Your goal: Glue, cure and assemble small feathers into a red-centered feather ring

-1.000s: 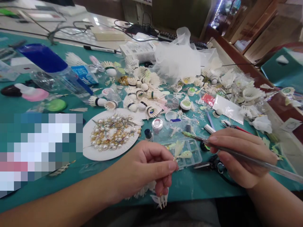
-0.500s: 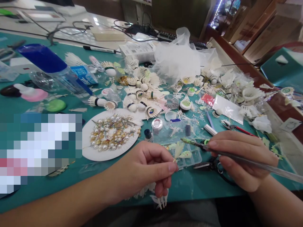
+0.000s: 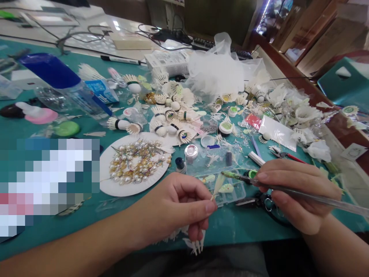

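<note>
My left hand (image 3: 187,207) is closed, pinching the stem of a small pale feather (image 3: 219,184) between thumb and forefinger, its vane pointing up. In my right hand (image 3: 302,196) a paintbrush (image 3: 288,191) is gripped like a pen; its tip, coated in green, is beside the top of the feather, and I cannot tell whether they touch. Behind the feather lies a clear compartment box (image 3: 240,188) with pale green feather pieces in it. An opened jar of green paint (image 3: 253,174) stands just beyond the brush. More cut shuttlecock feathers (image 3: 197,246) show below my left hand.
A white plate (image 3: 105,181) of pearl and gold strands lies left of my left hand. Scissors (image 3: 250,202) rest under my right hand, red-handled pliers (image 3: 288,155) behind it. Several shuttlecocks (image 3: 161,129) and white tulle (image 3: 216,69) crowd the back. A blue-capped bottle (image 3: 52,71) leans at left.
The feather in my left hand has turned slightly and looks narrower. The brush has shifted a little right and down, its tip now close to the feather's top edge.
</note>
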Motion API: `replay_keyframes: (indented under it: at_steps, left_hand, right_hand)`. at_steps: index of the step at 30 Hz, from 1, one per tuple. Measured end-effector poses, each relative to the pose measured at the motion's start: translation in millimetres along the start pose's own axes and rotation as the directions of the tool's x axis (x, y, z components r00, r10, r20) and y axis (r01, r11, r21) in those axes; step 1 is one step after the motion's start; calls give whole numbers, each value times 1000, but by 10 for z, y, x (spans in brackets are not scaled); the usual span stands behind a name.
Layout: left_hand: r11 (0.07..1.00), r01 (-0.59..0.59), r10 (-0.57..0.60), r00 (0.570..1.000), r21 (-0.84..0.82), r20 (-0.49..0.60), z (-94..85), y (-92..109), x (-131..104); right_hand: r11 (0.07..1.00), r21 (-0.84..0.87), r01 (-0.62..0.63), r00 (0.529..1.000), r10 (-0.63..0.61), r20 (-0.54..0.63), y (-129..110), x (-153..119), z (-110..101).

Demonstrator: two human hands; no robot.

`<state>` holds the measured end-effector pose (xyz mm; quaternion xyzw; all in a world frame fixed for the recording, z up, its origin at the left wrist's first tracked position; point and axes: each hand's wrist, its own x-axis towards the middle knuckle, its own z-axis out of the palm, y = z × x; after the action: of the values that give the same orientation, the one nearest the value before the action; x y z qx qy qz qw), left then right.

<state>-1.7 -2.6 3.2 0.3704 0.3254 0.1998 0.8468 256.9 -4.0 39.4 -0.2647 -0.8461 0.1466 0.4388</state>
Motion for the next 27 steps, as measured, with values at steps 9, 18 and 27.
replay_keyframes:
  at_steps: [9,18,27]
  left_hand:
    - [1000,1,-1,1000,29,1,-40,-38,14]
    - [996,-57,59,998,61,-23,-97,-107,3]
    - [995,-80,81,997,65,-17,-95,-121,-23]
  right_hand:
    - [998,-33,-60,981,53,-185,109,-152,-1]
    - [987,-151,-62,995,73,70,255,-50,-270]
    - [983,-152,-100,928,147,341,379,-23,-321]
